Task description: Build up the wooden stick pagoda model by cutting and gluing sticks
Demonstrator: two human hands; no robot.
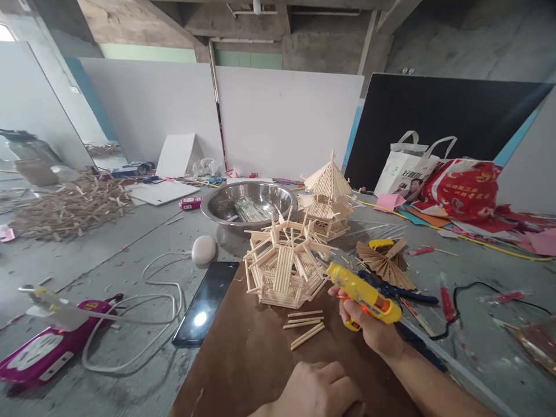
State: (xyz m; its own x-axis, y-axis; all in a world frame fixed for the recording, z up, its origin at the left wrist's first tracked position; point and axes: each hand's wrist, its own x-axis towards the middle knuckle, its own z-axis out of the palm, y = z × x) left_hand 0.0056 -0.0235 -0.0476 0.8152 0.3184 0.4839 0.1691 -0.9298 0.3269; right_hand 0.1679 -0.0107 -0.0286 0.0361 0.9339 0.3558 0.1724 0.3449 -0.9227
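My right hand point(365, 324) grips a yellow hot glue gun point(365, 293) with a clear glue stick trailing from its back. The gun's nozzle points at a half-built model of wooden sticks point(284, 269), close to its right side. At the bottom of the view my left hand point(315, 391) is closed over the brown board point(243, 359), knuckles up; whatever it may hold is hidden. Several loose wooden sticks point(306, 329) lie between the left hand and the model. Behind it stands a stick pavilion with a pointed roof point(328, 194).
A steel basin point(208, 211) holds bundled sticks. Left are a black phone point(206, 304), a white cable point(180, 295), a white case point(204, 250) and a purple power strip point(37, 359). Right are a folded paper fan point(386, 266), dark-blue-handled pliers point(417, 295) and a red bag point(463, 188).
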